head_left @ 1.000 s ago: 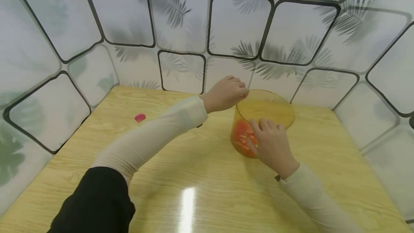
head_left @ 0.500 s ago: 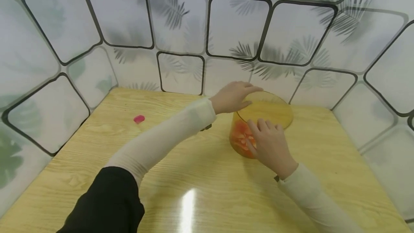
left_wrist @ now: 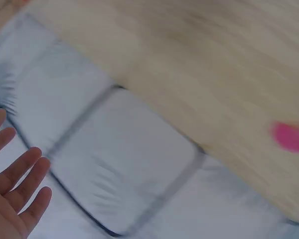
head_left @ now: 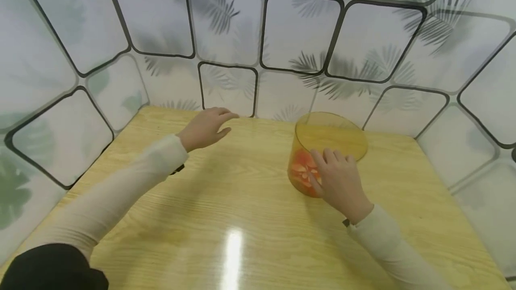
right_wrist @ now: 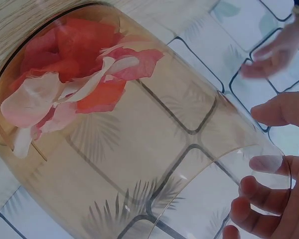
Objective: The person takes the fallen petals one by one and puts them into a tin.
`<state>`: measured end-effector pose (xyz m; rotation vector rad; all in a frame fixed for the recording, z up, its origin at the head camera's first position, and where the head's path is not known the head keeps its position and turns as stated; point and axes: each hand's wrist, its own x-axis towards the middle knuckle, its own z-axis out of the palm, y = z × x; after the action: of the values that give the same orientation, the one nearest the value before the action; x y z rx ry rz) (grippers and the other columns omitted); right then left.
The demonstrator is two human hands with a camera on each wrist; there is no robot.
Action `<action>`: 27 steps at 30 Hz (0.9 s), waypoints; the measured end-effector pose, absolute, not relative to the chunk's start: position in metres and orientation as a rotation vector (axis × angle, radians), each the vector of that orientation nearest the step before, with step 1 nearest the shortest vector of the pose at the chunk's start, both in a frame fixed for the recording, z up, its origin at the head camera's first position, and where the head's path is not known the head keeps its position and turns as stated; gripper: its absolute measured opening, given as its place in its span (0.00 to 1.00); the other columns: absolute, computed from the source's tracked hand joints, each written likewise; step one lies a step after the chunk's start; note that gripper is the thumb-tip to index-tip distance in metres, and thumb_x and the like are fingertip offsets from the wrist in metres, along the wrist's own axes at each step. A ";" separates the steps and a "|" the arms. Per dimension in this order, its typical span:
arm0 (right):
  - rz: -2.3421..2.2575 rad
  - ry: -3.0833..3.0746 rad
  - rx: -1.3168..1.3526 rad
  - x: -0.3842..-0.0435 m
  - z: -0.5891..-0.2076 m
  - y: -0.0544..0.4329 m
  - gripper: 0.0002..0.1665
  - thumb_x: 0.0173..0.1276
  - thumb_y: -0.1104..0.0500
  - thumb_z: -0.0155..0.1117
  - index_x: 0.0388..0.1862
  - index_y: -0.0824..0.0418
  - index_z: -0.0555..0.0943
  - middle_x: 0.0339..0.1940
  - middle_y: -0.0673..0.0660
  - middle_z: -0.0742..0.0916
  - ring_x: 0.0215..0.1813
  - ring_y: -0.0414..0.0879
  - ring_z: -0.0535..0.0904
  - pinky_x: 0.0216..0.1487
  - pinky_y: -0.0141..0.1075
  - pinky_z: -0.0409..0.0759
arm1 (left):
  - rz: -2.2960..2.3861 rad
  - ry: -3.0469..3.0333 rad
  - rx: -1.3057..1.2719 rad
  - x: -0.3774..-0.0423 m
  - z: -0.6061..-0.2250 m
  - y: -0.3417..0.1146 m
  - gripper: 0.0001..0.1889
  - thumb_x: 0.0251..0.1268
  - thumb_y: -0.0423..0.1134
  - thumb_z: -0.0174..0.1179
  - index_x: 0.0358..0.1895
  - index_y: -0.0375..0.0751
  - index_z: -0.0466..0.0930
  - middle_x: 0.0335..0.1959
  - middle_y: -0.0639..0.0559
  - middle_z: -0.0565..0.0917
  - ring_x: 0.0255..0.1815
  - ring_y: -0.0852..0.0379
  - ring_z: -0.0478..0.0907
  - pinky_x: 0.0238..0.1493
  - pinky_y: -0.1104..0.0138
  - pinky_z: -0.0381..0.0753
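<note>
My left hand [head_left: 205, 128] hovers over the back left of the table with its fingers loosely extended and holding nothing. In the left wrist view, a blurred pink petal [left_wrist: 290, 137] lies on the table; the left arm hides it in the head view. My right hand [head_left: 338, 182] holds the rim of a clear amber cylindrical container [head_left: 296, 158], fingers over the rim and thumb at the outer wall. The container stands upright on the table. Red, pink and whitish petals [right_wrist: 84, 59] are heaped at its bottom.
The pale wood table [head_left: 225, 191] meets patterned walls [head_left: 225, 26] at the back and sides. The container stands right of centre, near the back wall. A bright light reflection [head_left: 231, 258] falls on the table's front part.
My left hand was at the container's rim with a small reddish thing at its fingertips, then its fingers straightened, and it has moved left. The right hand and container have stayed in place.
</note>
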<state>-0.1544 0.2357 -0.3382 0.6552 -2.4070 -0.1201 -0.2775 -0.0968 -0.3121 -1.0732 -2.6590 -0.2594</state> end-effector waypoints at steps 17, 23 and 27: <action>-0.106 -2.389 0.646 -0.154 -0.339 0.236 0.29 0.48 0.54 0.69 0.48 0.64 0.74 0.24 0.58 0.75 0.24 0.54 0.70 0.21 0.38 0.59 | -0.010 -3.114 -0.710 -0.307 -0.388 -0.230 0.20 0.60 0.42 0.62 0.52 0.35 0.76 0.44 0.35 0.81 0.41 0.39 0.80 0.39 0.49 0.80; -0.093 -2.393 0.656 -0.154 -0.340 0.234 0.27 0.48 0.55 0.68 0.48 0.63 0.74 0.24 0.58 0.74 0.25 0.54 0.70 0.22 0.38 0.59 | -0.124 -3.051 -0.724 -0.307 -0.404 -0.234 0.11 0.59 0.36 0.58 0.44 0.38 0.79 0.36 0.38 0.82 0.35 0.44 0.80 0.35 0.51 0.79; -0.087 -2.391 0.660 -0.155 -0.340 0.234 0.27 0.49 0.54 0.68 0.48 0.63 0.74 0.24 0.58 0.74 0.25 0.54 0.70 0.21 0.39 0.59 | -0.154 -3.001 -0.707 -0.306 -0.405 -0.231 0.08 0.63 0.35 0.56 0.41 0.37 0.80 0.33 0.40 0.83 0.32 0.45 0.80 0.33 0.53 0.80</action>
<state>-0.1546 0.2341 -0.3399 0.6598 -2.3906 -0.0871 -0.3061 -0.2313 -0.4053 -0.7068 -3.0005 -0.1543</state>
